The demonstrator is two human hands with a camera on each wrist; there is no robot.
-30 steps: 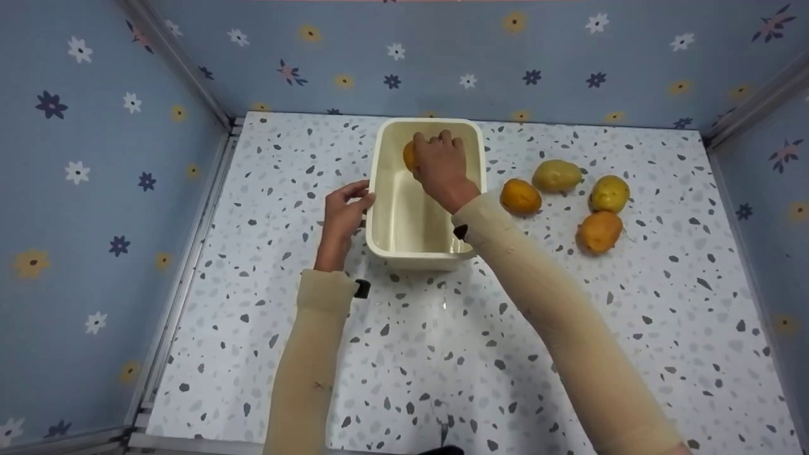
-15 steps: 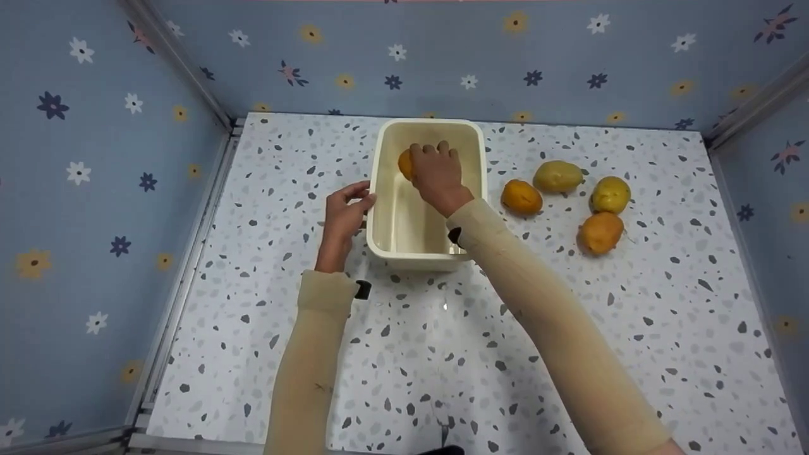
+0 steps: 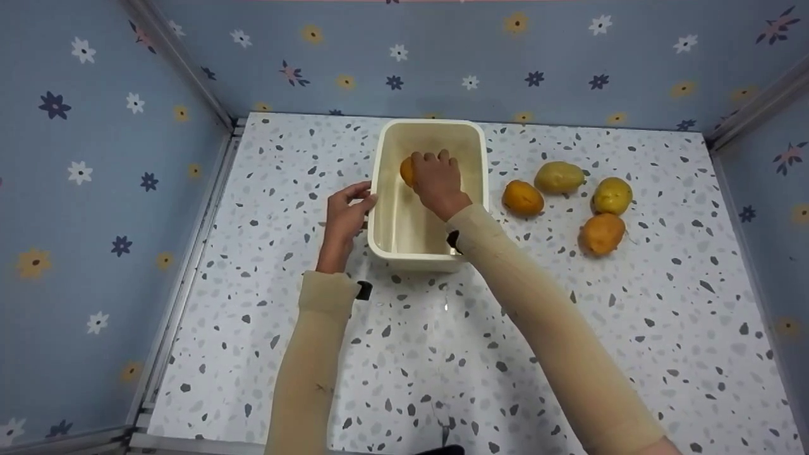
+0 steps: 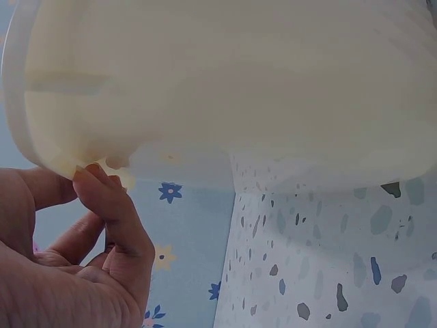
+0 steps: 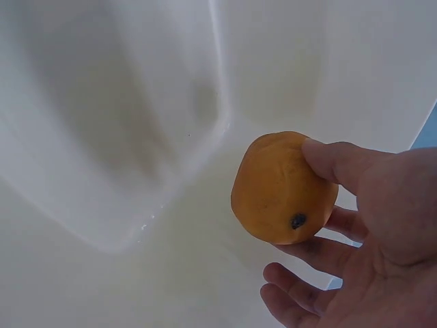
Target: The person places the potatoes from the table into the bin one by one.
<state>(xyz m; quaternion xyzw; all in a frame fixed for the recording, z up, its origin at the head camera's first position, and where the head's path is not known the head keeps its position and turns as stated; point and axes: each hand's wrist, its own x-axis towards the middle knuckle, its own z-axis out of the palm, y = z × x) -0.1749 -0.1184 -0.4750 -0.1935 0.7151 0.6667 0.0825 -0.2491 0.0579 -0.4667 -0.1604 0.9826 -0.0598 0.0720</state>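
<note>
A deep cream plastic bin (image 3: 379, 248) stands on the table at centre in the head view. My left hand (image 3: 344, 215) holds its left rim, thumb at the edge and fingers curled at the outer side. In the left wrist view, the left hand (image 4: 102, 246) pinches the edge of the bin (image 4: 225, 89). My right hand (image 3: 437, 182) is down inside the bin, gripping an orange mango (image 3: 407, 171). The right wrist view shows this mango (image 5: 281, 191), with a dark spot, between the thumb and fingers of the right hand (image 5: 369, 225), near the bin's inner corner.
Right of the bin lie an orange mango (image 3: 523, 198), a yellow-green oblong fruit (image 3: 559, 177), a yellow fruit (image 3: 612, 195) and another orange fruit (image 3: 602, 234) touching it. The speckled table (image 3: 663, 316) is bounded by flowered blue walls (image 3: 442, 57).
My right hand has moved down and slightly toward me inside the bin, with the mango in its grip. The left hand stays at the rim.
</note>
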